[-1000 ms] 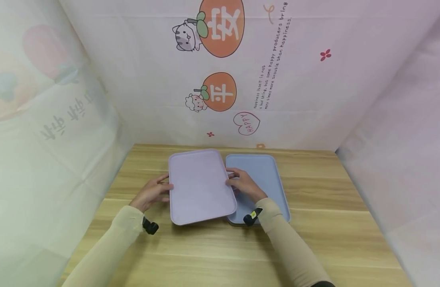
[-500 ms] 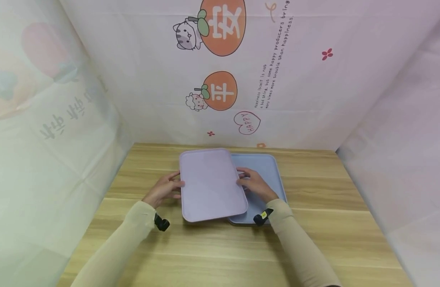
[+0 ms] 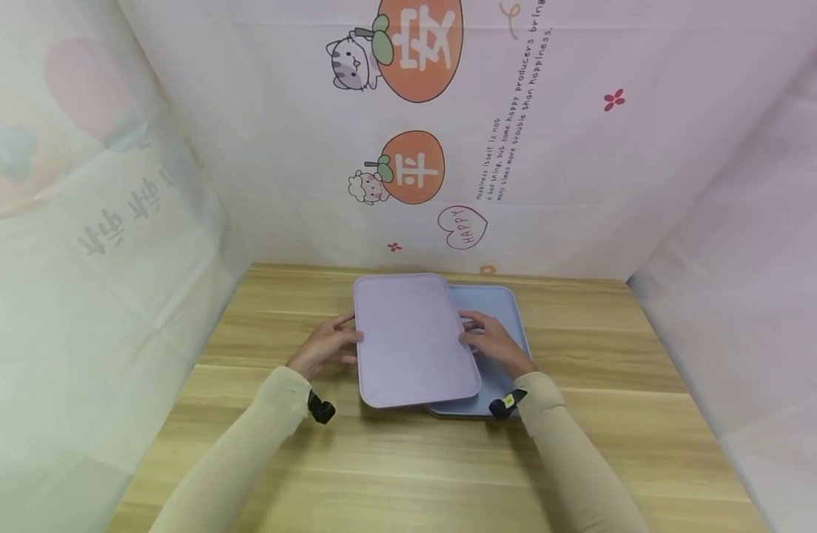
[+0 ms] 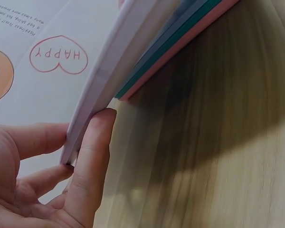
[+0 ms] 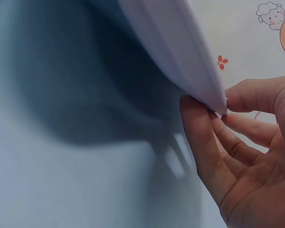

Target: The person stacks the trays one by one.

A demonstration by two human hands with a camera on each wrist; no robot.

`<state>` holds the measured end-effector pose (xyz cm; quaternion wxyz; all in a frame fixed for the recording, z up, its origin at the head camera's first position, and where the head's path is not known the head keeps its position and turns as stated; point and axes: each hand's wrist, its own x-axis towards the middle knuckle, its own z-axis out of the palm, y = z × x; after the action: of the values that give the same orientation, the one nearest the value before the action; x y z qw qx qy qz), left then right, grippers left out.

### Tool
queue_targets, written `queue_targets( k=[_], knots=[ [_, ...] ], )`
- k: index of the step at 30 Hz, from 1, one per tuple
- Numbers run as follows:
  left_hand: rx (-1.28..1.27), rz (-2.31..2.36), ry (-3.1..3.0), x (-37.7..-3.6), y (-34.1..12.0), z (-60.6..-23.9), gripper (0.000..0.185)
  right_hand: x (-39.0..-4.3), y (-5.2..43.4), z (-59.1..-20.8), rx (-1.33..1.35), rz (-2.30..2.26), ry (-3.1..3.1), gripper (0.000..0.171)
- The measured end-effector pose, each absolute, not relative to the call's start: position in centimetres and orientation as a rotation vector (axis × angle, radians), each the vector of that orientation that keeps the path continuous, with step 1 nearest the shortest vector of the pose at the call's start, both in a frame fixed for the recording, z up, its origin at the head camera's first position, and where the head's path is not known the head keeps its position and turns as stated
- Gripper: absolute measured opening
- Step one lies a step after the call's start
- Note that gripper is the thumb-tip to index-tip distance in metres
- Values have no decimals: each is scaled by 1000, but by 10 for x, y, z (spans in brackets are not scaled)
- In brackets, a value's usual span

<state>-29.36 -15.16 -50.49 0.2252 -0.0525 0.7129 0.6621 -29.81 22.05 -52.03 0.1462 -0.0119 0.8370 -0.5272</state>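
Note:
A lilac rectangular tray (image 3: 415,340) is held up between both hands, tilted and partly over a blue tray (image 3: 498,381). My left hand (image 3: 327,346) pinches its left edge, thumb on the top face and fingers beneath. On the opposite edge my right hand (image 3: 493,342) pinches the rim the same way, above the blue tray. In the left wrist view the blue tray tops a stack, with a green tray (image 4: 128,87) and a pink tray (image 4: 154,71) under it. The lilac tray hides the blue one's left part.
The stack stands on a wood-grain table (image 3: 408,466) near its back edge. A printed white cloth (image 3: 282,148) hangs behind, and more cloth closes off the left and right sides. A shadow falls on the table below the lilac tray.
Both hands have carried the lilac tray to the right, so it covers more of the blue tray. The stack stays in place. Both grips are unchanged.

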Motion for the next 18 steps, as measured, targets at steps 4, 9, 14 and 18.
queue_targets(
  k=[4, 9, 14, 18],
  knots=[
    [-125, 1839, 1952, -295, -143, -507, 78, -297, 228, -520, -14, -1503, 2423, 64],
    [-130, 1852, 1930, -298, -132, -509, 78, -295, 239, -521, 6, -1488, 2431, 64],
    [-130, 1853, 1930, -298, -121, -509, 78, -293, 248, -522, 17, -1486, 2439, 64],
    [-123, 1856, 1919, -299, -113, -509, 78, -291, 255, -522, 12, -1478, 2461, 64]
  ],
)
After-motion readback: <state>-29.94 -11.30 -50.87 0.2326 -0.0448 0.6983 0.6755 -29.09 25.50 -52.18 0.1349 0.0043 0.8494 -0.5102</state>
